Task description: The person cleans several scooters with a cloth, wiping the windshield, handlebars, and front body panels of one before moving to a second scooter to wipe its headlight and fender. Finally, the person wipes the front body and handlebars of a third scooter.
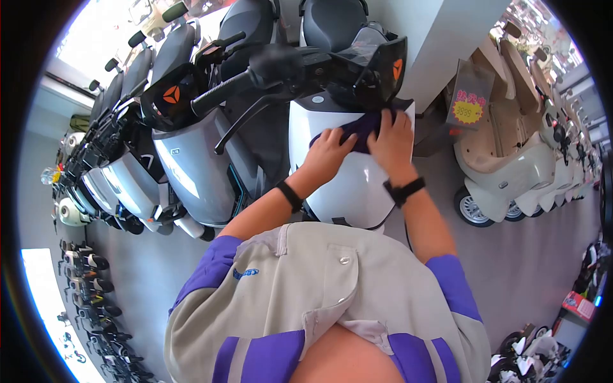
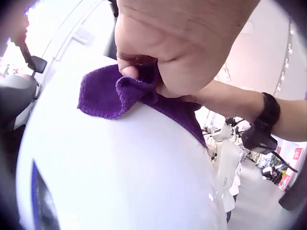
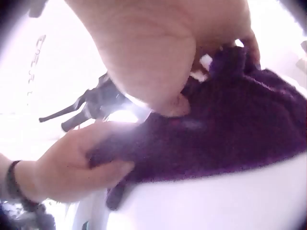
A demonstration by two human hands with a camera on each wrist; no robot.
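Observation:
A purple cloth lies on the nose of a white scooter, just under its black handlebar. My left hand pinches the cloth's left edge; in the left wrist view its fingers bunch a fold of the cloth against the white panel. My right hand grips the cloth's right side. In the right wrist view its thumb and curled fingers close on the cloth, with the left hand holding the near edge. Black bands sit on both wrists.
A grey scooter stands close on the left, with a row of several more behind it. A cream scooter with a yellow price tag stands to the right. A white pillar rises behind. Grey floor lies around.

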